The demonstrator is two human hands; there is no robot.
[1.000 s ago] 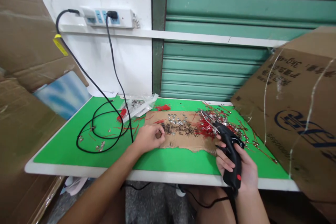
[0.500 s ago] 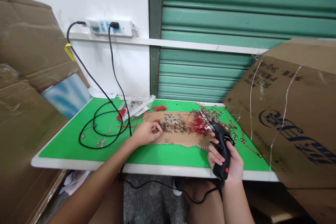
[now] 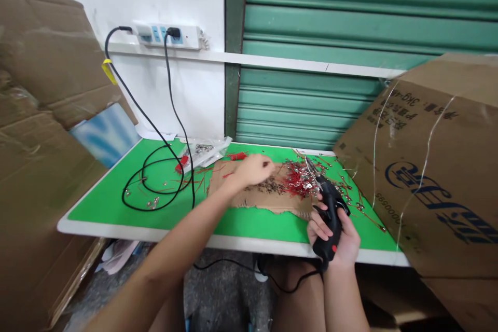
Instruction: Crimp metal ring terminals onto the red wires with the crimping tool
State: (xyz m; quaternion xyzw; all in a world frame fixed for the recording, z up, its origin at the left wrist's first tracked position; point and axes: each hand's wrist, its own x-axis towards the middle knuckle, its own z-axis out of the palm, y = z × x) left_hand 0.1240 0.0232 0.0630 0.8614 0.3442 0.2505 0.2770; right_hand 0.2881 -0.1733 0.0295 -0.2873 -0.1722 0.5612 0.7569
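My right hand is wrapped around the handle of a black corded soldering gun with a trigger and a red button. Its thin metal tip points up and away, over a pile of red wires with silvery metal ends. Above the far part of a torn cardboard sheet is my left hand, its fingers curled together; whatever may be between them is too small to make out. Dark marks or small scraps cover the cardboard's middle, just beside that hand. The small silvery parts there are mostly hidden behind it.
On the green tabletop lie a looped black cable, a clear bag of metal parts, red bundles and loose red wires. Cardboard boxes flank both sides. A power strip is on the wall behind.
My left hand has moved right and farther away, from the cardboard's left side to above its middle. The right hand keeps its grip on the soldering gun, nearly still. The view has shifted slightly.
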